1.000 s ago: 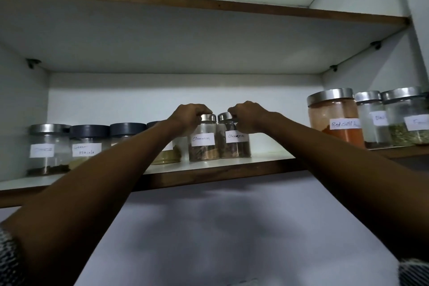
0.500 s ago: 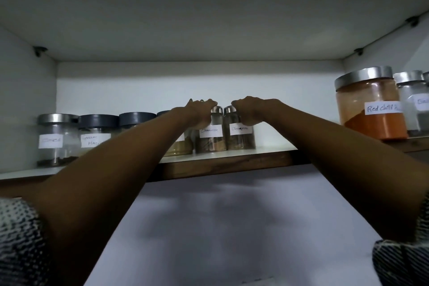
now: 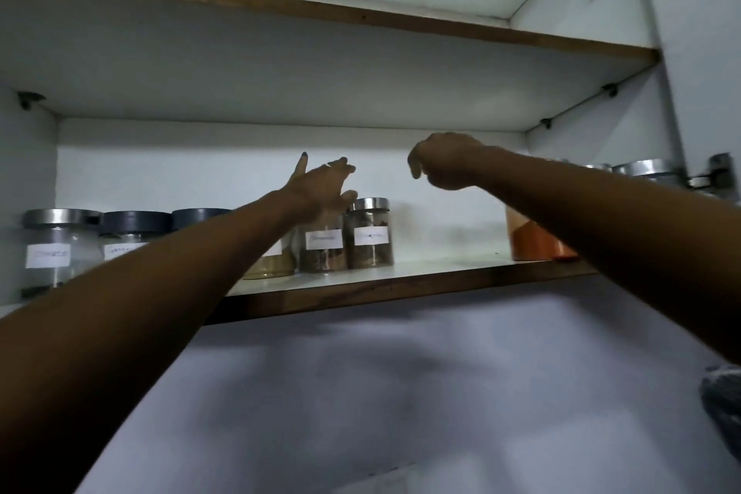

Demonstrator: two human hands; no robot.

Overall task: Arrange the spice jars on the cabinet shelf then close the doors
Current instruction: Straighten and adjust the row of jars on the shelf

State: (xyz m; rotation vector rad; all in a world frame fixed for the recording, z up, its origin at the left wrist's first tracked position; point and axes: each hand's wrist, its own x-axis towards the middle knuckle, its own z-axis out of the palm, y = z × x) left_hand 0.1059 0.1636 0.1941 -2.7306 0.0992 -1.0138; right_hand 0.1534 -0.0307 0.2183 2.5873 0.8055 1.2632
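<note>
Two small steel-lidded glass spice jars stand side by side mid-shelf, released a moment ago. Left hand and right hand hover above, spread, empty; door-closing likely follows.

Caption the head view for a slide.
Both hands, left and right, open above two small jars on the shelf.

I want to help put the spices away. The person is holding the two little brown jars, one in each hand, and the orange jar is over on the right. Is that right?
Not quite. In the head view neither hand holds a jar: the left hand is open above the two little brown jars and the right hand hangs empty in the air. The jars stand on the shelf. The orange jar is on the right.
</note>
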